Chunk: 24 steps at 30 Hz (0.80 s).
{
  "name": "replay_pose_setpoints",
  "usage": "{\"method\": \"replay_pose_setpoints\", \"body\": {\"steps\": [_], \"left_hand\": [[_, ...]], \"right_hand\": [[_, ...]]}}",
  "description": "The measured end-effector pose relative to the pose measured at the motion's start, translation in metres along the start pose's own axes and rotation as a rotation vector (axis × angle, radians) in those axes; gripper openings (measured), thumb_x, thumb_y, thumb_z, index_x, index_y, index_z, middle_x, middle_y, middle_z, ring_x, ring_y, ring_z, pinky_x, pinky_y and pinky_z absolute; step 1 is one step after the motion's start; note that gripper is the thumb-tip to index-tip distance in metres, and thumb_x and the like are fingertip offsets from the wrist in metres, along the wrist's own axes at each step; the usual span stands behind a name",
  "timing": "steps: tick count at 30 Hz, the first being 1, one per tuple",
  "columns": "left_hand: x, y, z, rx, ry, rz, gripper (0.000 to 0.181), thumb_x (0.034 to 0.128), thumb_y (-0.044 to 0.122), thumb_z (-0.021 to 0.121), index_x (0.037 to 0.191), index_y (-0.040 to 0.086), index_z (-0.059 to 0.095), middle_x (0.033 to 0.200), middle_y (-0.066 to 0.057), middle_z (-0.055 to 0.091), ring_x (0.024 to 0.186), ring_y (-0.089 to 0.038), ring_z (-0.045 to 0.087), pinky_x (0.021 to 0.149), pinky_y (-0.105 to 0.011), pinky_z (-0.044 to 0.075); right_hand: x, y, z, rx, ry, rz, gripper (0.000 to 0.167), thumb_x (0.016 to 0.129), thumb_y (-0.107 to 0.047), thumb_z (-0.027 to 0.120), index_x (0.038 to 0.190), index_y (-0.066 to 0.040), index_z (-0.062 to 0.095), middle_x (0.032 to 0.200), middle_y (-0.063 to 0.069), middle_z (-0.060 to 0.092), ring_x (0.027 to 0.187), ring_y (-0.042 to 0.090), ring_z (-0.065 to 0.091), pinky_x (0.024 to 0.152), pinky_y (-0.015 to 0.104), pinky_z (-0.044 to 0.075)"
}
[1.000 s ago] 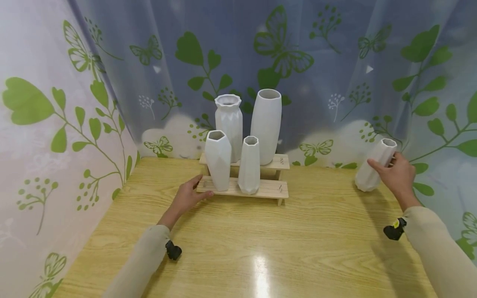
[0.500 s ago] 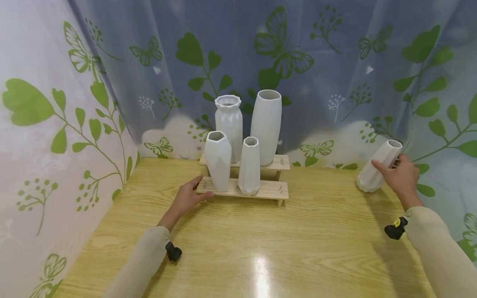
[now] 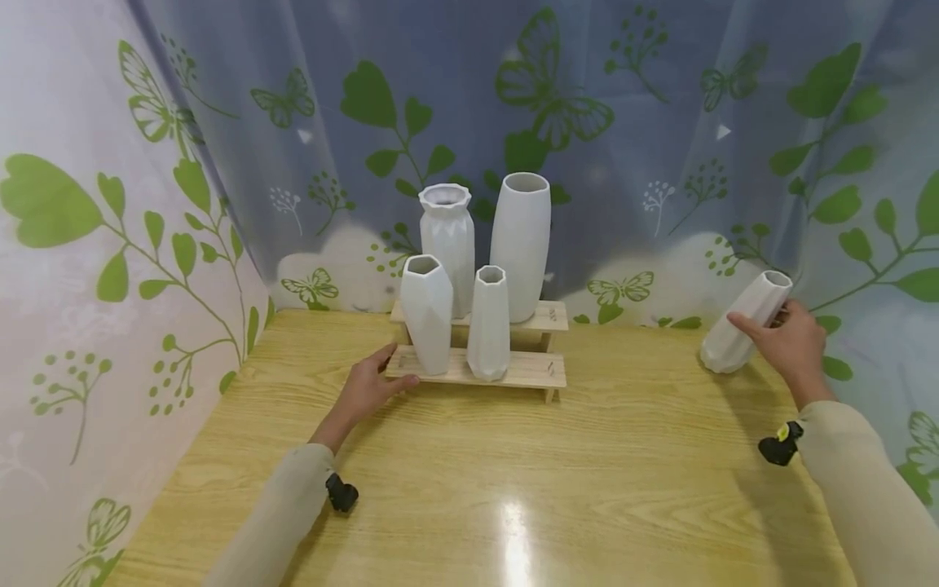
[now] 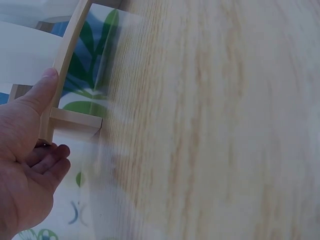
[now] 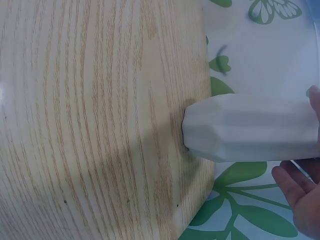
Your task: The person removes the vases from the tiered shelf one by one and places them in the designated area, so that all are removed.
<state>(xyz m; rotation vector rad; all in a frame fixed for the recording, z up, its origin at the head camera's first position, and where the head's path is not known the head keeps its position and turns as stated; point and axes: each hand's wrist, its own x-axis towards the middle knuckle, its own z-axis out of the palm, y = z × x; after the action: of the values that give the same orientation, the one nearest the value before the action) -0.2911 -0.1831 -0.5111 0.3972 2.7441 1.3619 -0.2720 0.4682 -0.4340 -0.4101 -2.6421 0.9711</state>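
In the head view, my right hand (image 3: 792,346) grips a white faceted vase (image 3: 744,322) round its upper part. The vase leans to the right, its base on the table at the back right; the right wrist view shows that base (image 5: 205,127) by the table edge. My left hand (image 3: 370,387) holds the left end of a two-tier wooden stand (image 3: 531,371). In the left wrist view its thumb (image 4: 42,90) lies along the board's edge, with fingers curled around the end. A faceted vase (image 3: 429,318) and a slim vase (image 3: 489,330) stand on the lower tier.
On the upper tier are a vase with a scalloped rim (image 3: 447,244) and a tall smooth vase (image 3: 521,244). Patterned curtains (image 3: 623,163) rise behind and at both sides of the wood-grain table (image 3: 587,489).
The right hand has shifted slightly rightward, tilting the vase's mouth further to the right. The left hand and the stand keep their places; the head view has shifted slightly.
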Motion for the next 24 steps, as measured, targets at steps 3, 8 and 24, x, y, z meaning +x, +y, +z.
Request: {"method": "replay_pose_setpoints", "body": {"steps": [3, 8, 24], "left_hand": [[-0.001, 0.0, 0.0, -0.009, -0.003, -0.004, 0.098, 0.0892, 0.048, 0.078, 0.159, -0.002, 0.031, 0.161, -0.024, 0.033, 0.141, -0.048, 0.043, 0.107, -0.056, 0.047], [-0.001, 0.002, 0.0, -0.013, -0.002, -0.001, 0.096, 0.0899, 0.046, 0.078, 0.159, -0.002, 0.031, 0.161, -0.025, 0.033, 0.14, -0.048, 0.044, 0.106, -0.055, 0.048], [0.0, 0.0, -0.001, -0.025, -0.012, -0.005, 0.098, 0.0896, 0.047, 0.078, 0.16, -0.001, 0.029, 0.163, -0.024, 0.031, 0.141, -0.047, 0.042, 0.107, -0.054, 0.048]], "right_hand": [[0.0, 0.0, -0.002, -0.001, -0.02, -0.002, 0.096, 0.093, -0.061, 0.065, 0.149, 0.011, 0.039, 0.138, 0.038, 0.052, 0.12, 0.051, 0.054, 0.087, 0.06, 0.051], [-0.006, -0.001, -0.007, 0.01, -0.025, 0.01, 0.094, 0.093, -0.058, 0.066, 0.153, 0.008, 0.038, 0.143, 0.036, 0.05, 0.111, 0.037, 0.061, 0.072, 0.031, 0.054], [-0.041, -0.014, -0.02, -0.036, 0.014, -0.02, 0.087, 0.093, -0.058, 0.067, 0.148, 0.006, 0.046, 0.144, 0.032, 0.052, 0.071, -0.027, 0.036, 0.079, 0.034, 0.051]]}}
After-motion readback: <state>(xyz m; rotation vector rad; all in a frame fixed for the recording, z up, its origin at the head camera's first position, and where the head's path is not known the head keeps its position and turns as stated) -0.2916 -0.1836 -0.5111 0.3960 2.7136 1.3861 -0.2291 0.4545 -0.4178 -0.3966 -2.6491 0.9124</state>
